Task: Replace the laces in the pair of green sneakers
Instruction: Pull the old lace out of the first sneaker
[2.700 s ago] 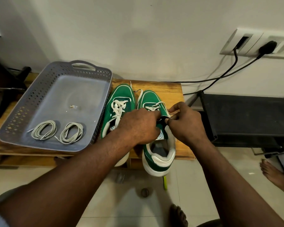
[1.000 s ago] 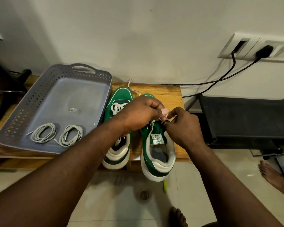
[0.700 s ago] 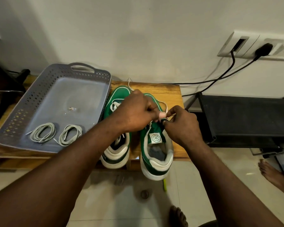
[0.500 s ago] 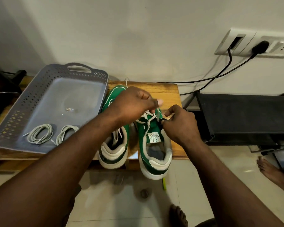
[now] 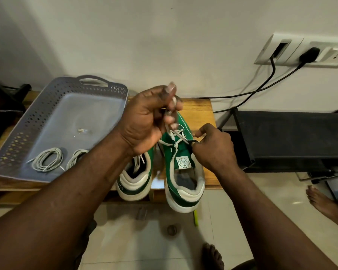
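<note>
- Now our left hand (image 5: 144, 118) is raised above the toe of the right-hand sneaker (image 5: 180, 152). Its fingers (image 5: 169, 118) are curled round the white lace (image 5: 176, 133), which runs from the fist down to the crossings over the tongue.
- Our right hand (image 5: 215, 151) sits at the outer side of that sneaker. Thumb and forefinger pinch its upper edge beside the eyelets; the other fingers are tucked under, and we cannot tell how they lie.
- The right-hand sneaker lies on the wooden worktop (image 5: 200, 114), toe toward the wall, heel hanging over the near edge. The lace crosses it in a few loose rows above the white label on the tongue.
- The left-hand sneaker (image 5: 134, 184) lies just beside it, partly under our left wrist. Its heel is also past the near edge, and a bit of white lace shows at its opening.
- A grey basket (image 5: 27, 125) stands on the worktop to the left of the sneakers. In it the coiled laces (image 5: 47, 159), two of them, lie side by side near the front wall, one partly behind our forearm.
- A wall socket (image 5: 300, 52) sits at upper right, with black cables (image 5: 273, 65) trailing down from it.
- A black rack (image 5: 291, 137) stands to the right of the worktop.
- A bare foot (image 5: 324, 205) rests on the tiled floor (image 5: 125, 240) at the right edge.
</note>
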Demonstrator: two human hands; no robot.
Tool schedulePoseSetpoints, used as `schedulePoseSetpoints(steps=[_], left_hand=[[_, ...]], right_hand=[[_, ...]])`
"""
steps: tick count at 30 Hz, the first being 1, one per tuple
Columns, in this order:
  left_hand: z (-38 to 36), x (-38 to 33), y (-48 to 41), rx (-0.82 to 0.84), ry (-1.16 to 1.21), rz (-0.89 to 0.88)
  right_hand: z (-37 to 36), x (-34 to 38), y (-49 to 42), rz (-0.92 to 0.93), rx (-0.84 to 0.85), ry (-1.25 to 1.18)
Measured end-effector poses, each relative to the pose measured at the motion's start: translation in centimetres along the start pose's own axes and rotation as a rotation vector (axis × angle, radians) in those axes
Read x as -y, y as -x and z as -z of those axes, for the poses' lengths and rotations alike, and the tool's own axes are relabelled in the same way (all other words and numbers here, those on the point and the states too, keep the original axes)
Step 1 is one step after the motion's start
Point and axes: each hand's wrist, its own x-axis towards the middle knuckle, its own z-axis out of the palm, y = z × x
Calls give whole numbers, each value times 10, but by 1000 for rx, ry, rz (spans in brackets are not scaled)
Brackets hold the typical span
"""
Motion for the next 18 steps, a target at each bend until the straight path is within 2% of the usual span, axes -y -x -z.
schedulePoseSetpoints(steps=[1, 2, 4, 5, 7, 10, 12, 15, 17, 18], left_hand=[[2, -1, -2, -67, 4, 7], [6, 0, -5, -155, -122, 1], [12, 8, -8, -309, -707, -23], [13, 13, -7, -312, -984, -14], [8, 25, -2, -176, -1310, 51], [3, 47, 0, -11, -1610, 131], [0, 56, -1, -19, -1685, 121], [-3, 63, -3, -58, -1670, 17], [-4, 66, -3, -95, -1501, -6], [-5, 64, -4, -124, -1307, 1]], right_hand=[[1, 0, 0, 2, 2, -11], [0, 0, 0, 4, 0, -19], [-1, 0, 1, 7, -8, -24], [-2, 0, 1, 11, -9, -23], [-3, 1, 0, 19, -1, -17], [-4, 1, 0, 28, 4, -23], [-3, 0, 1, 33, 4, -24], [-2, 0, 2, 36, 7, -29], [-2, 1, 2, 30, 2, -25], [-2, 0, 3, 27, -6, -14]])
